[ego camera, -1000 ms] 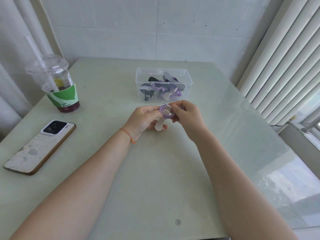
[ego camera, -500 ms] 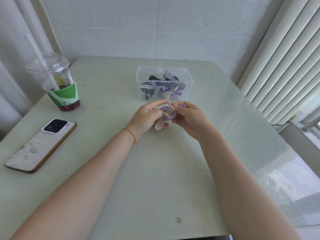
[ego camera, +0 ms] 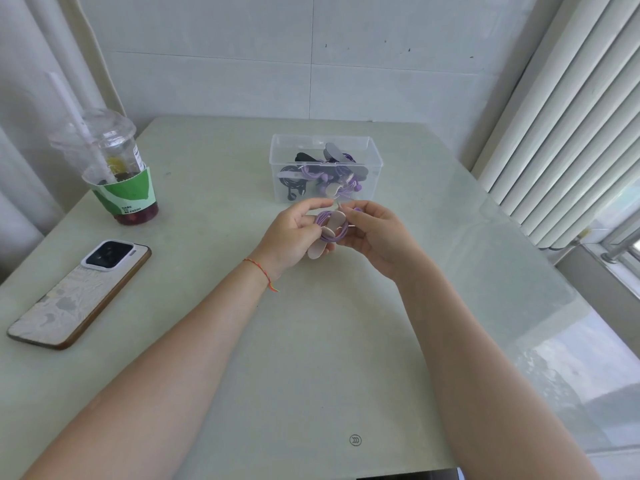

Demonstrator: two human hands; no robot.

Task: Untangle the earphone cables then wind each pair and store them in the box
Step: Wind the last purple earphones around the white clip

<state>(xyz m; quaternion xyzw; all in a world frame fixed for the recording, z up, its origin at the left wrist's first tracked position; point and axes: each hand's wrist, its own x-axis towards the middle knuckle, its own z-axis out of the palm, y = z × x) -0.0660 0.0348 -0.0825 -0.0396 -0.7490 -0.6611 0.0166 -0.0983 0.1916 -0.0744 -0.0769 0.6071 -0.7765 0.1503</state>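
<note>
Both hands [ego camera: 294,233] pinch coiled purple earphones [ego camera: 334,227] (beige strap wrapped).

Green sleeve [ego camera: 122,195] on the plastic cup [ego camera: 104,157] is showing white print reading "DARE TO BE FRESH", running slantwise near its lower edge. White sticker [ego camera: 138,157] higher on the cup is carrying small dark print, too small to read. Table [ego camera: 311,375] is bearing a small round mark [ego camera: 355,440] near its front edge, looking like curved strokes in a circle, no letters readable.
</note>
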